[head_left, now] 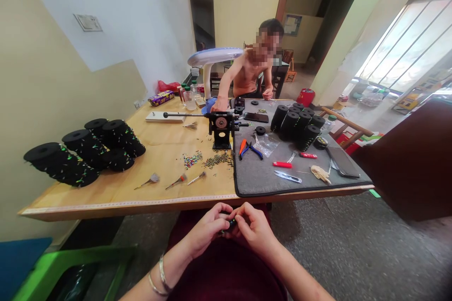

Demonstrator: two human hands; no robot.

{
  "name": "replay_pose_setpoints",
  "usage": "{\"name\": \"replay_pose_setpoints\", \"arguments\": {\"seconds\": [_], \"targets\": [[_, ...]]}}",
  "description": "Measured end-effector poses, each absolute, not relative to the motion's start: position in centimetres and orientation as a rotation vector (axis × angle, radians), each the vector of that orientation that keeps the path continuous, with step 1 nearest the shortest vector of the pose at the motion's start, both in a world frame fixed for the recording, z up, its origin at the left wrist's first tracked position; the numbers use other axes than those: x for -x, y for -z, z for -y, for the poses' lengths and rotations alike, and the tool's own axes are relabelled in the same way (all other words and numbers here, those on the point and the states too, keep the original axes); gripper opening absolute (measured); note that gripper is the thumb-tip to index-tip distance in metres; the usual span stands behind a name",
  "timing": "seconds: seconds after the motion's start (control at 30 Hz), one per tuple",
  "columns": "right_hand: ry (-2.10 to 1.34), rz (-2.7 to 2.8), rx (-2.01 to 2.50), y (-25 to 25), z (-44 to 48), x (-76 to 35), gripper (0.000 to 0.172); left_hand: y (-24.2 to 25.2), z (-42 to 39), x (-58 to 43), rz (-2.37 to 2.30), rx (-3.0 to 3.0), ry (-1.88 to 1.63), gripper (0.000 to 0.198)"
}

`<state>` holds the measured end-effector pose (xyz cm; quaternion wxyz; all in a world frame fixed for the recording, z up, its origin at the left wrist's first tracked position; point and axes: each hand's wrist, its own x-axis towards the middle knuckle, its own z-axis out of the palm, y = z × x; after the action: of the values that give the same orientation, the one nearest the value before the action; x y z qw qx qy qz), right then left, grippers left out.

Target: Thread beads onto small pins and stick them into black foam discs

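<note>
Over my lap, just in front of the table edge, my left hand [213, 225] is closed around a small dark piece with green bits [231, 222]. Fingers hide most of that piece, so its kind does not show. My right hand [252, 225] pinches at its right side, thumb and forefinger pressed together. Whatever lies between those fingertips is too small to name. Nearest on the table are thin feathery-tipped sticks [176, 181], a pile of coloured beads [192, 160] and a pile of small metallic pieces [218, 160].
Black foam rolls [79, 150] stand left; more rolls [298, 122] stand right on a grey mat [257, 183]. A black hand-crank machine [221, 129] is mid-table. Pliers [250, 149], red-handled tools [282, 164] and tweezers [287, 177] lie right. A person [250, 70] reaches behind the machine, beside a lamp [215, 56].
</note>
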<state>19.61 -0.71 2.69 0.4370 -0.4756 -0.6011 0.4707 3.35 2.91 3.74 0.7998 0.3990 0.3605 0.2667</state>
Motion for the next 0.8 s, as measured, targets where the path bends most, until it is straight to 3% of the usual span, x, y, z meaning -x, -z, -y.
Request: {"name": "replay_pose_setpoints", "arguments": {"seconds": [0.27,0.53,0.8], "targets": [[-1.166,1.47,1.187,-2.4,1.0,-19.5,0.013,-3.3,-2.7,-3.3,-0.73,-0.827,-0.597,0.037],[-0.769,1.709,1.288,-2.6,0.9,-19.6,0.012,-3.3,-2.5,-3.7,-0.828,-1.047,-0.579,0.024],[-0.781,1.75,1.249,-2.8,1.1,-19.7,0.011,-2.4,-2.3,-3.6,-0.708,-0.951,-0.668,0.032]]}}
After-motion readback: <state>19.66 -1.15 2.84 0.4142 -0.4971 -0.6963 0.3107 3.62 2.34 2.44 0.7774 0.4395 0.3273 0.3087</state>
